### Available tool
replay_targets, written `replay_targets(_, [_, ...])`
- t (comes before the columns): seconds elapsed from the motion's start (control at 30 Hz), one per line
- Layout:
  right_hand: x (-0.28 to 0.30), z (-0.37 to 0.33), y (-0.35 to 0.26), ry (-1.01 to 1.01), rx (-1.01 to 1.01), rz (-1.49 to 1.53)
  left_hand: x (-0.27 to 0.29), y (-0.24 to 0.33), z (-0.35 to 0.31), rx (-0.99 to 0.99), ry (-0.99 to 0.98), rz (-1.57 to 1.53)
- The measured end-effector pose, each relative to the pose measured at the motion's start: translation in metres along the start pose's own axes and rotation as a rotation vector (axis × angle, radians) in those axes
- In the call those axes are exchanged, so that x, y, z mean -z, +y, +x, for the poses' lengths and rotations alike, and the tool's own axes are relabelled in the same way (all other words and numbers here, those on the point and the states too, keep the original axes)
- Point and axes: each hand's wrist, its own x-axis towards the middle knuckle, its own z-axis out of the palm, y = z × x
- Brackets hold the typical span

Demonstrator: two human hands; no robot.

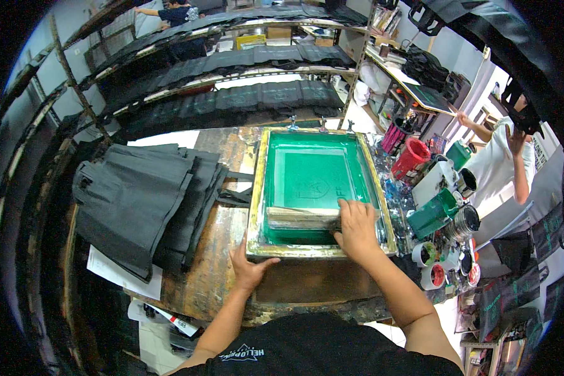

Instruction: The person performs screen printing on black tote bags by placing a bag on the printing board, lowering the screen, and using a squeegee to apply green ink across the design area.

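Note:
A screen-printing frame [254, 216] with a yellowish, ink-stained border lies on the workbench, its mesh coated green. Across the near part of the mesh stands a wooden squeegee [301, 217]. My right hand [358, 230] is closed round the squeegee's right end; some fingers are hidden behind the wood. At the frame's near left corner, my left hand [249, 266] grips the edge, thumb along the front side. Metal hinge clamps [323, 124] sit at the frame's far side. Black fabric bags [138, 194] lie stacked to the left, with handles reaching toward the frame.
Ink tubs crowd the bench's right side, including a red bucket [411, 158] and a green container [433, 213]. Racks of black bags [250, 94] stand beyond the bench. A person in white [498, 156] is at the right; another person [177, 15] is at the far left.

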Motion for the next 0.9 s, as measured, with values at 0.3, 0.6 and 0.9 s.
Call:
replay_targets(0.3, [-0.005,0.016,0.017,-0.051,0.081,0.05,0.004,0.011,-0.001,-0.015,-0.001,0.155])
replay_targets(0.6, [0.021,0.054,0.054,-0.067,0.058,-0.009,0.0,0.0,-0.004,-0.062,0.029,0.1])
replay_targets(0.9, [0.041,0.051,0.069,-0.248,0.077,0.134,-0.003,-0.008,-0.004,-0.058,0.026,0.081])
